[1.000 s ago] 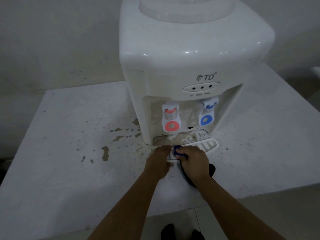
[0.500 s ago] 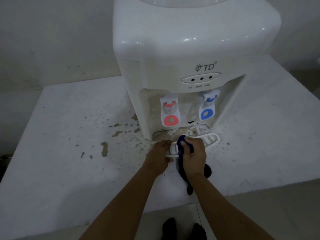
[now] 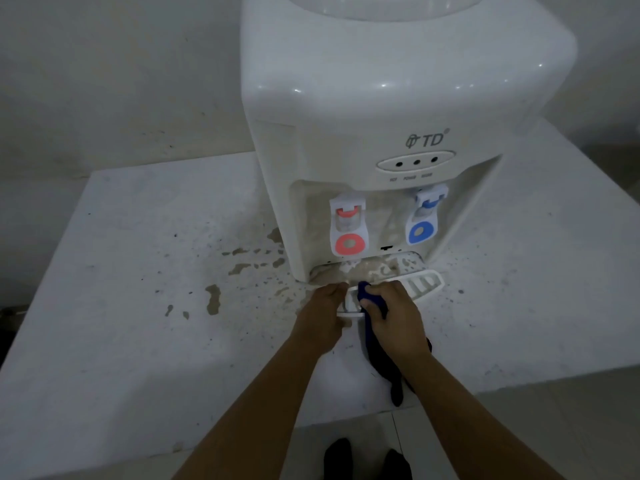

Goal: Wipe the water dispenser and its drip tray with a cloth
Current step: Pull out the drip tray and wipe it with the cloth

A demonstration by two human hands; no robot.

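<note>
The step in hand looks like wiping the drip tray point(image 3: 420, 284), which sits partly pulled out at the foot of the dispenser point(image 3: 381, 133) on the desk point(image 3: 121, 271). The left hand point(image 3: 320, 320) grips the tray's left front edge, fingers curled over it, seemingly to steady it. The right hand point(image 3: 394, 318) has its grip closed round a bunched blue cloth point(image 3: 372, 301), pressing it onto the slotted grille, the loose tail hanging below the wrist. The recess behind the tray and the wall around the taps point(image 3: 348, 226) look stained. Next, probably: sweep the cloth rightward across the unwiped grille, holding the tray steady.
</note>
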